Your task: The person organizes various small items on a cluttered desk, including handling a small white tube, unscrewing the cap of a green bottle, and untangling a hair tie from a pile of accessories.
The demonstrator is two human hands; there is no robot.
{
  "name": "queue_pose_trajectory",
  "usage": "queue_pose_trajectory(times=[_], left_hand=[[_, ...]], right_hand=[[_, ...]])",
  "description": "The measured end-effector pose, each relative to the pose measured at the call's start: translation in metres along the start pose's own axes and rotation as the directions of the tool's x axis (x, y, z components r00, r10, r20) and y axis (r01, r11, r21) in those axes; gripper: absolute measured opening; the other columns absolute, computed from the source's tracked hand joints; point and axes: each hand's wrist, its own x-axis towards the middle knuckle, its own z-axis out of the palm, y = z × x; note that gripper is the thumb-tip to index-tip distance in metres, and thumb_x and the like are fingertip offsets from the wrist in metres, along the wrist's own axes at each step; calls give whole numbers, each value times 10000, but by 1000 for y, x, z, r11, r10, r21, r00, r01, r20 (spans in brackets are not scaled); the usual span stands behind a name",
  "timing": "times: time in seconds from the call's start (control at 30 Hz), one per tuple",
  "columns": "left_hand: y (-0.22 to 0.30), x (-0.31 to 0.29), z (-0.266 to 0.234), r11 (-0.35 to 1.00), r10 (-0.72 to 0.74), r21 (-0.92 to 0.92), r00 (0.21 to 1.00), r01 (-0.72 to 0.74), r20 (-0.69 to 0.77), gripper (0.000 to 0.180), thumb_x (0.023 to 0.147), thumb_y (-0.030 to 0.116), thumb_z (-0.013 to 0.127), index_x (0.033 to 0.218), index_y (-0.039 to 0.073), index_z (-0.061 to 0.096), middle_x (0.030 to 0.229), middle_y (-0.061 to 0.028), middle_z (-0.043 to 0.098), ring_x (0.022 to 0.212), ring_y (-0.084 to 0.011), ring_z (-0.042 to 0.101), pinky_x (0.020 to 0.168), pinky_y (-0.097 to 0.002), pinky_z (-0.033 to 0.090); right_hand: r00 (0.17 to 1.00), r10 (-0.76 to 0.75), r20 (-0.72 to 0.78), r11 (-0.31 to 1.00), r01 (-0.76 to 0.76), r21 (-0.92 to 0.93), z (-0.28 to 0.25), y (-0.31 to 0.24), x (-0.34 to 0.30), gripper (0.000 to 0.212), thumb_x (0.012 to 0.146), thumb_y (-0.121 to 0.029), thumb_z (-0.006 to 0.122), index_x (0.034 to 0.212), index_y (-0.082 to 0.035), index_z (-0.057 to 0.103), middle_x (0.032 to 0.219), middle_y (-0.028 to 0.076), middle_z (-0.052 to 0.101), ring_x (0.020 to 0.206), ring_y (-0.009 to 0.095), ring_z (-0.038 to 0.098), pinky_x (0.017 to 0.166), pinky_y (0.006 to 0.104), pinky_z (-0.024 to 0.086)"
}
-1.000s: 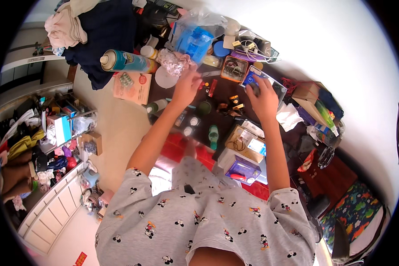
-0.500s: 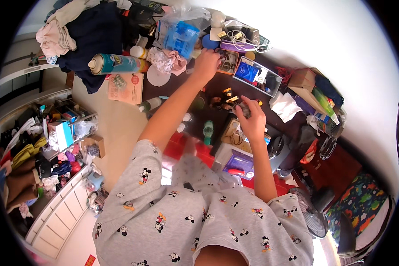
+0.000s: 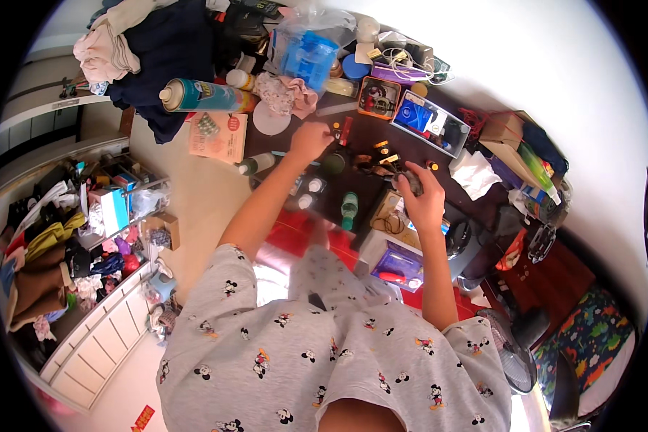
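My left hand is over the dark desk, its fingers closed at a small dark thing with an orange spot; whether it is gripped is hard to see. A small red stick-like item lies just beyond the fingertips. To the right, my right hand has its fingers curled round a small greyish-brown object, partly hidden by the fingers. Several little black-and-gold tubes lie between the hands, next to a brown tangled item. An orange-rimmed box of small things stands beyond them.
A clear tray holds a blue pack. A spray can lies at the left above a flat orange box. Nearer stand a green bottle and white-capped bottles. A crumpled white tissue lies at the right.
My left hand has drawn back from the orange-rimmed box toward me, over the desk. My right hand stays by the small tubes, still holding the greyish-brown object. The whole view has shifted slightly.
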Motion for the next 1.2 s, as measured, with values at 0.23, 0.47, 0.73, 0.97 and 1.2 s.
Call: queue_pose_trajectory(times=[0.23, 0.47, 0.73, 0.97, 1.2], left_hand=[[3, 8, 21, 982, 19, 188, 1000, -19, -2, 184, 768, 221, 741, 832, 62, 674, 804, -99, 675, 802, -306, 655, 679, -433, 517], [2, 8, 24, 995, 73, 70, 995, -68, -68, 117, 756, 107, 708, 812, 49, 624, 831, -112, 632, 781, -344, 621, 688, -447, 498], [-14, 11, 28, 992, 127, 22, 989, -126, -77, 135, 733, 19, 668, 848, 29, 598, 835, -133, 626, 796, -345, 611, 689, -446, 486], [1, 5, 22, 991, 132, -18, 988, -134, -86, 187, 735, 70, 710, 876, 26, 596, 857, -141, 621, 785, -350, 608, 687, -452, 482], [-8, 13, 23, 989, 150, 37, 980, -147, -130, 176, 756, 110, 724, 860, 29, 609, 872, -140, 623, 813, -347, 609, 701, -447, 480]], right_hand=[[997, 82, 10, 997, -82, 14, -2, -3, -12, 270, 834, -149, 699, 1071, -23, 666, 851, 129, 635, 740, 272, 634, 711, 344, 502], [996, 86, -1, 996, -86, 7, -2, -3, -20, 272, 839, -148, 696, 1077, -20, 665, 874, 133, 648, 756, 268, 648, 719, 336, 505], [988, 150, 37, 988, -151, 26, 1, -10, -21, 293, 837, -125, 703, 1102, -5, 664, 945, 144, 678, 848, 225, 663, 789, 318, 505], [993, 120, 14, 992, -121, 30, 6, -9, -22, 277, 831, -142, 703, 1076, -17, 669, 926, 143, 670, 814, 277, 661, 757, 345, 506], [983, 180, 33, 982, -182, 51, 7, -14, -21, 273, 832, -132, 702, 1077, -16, 668, 917, 141, 671, 804, 260, 665, 748, 335, 509]])
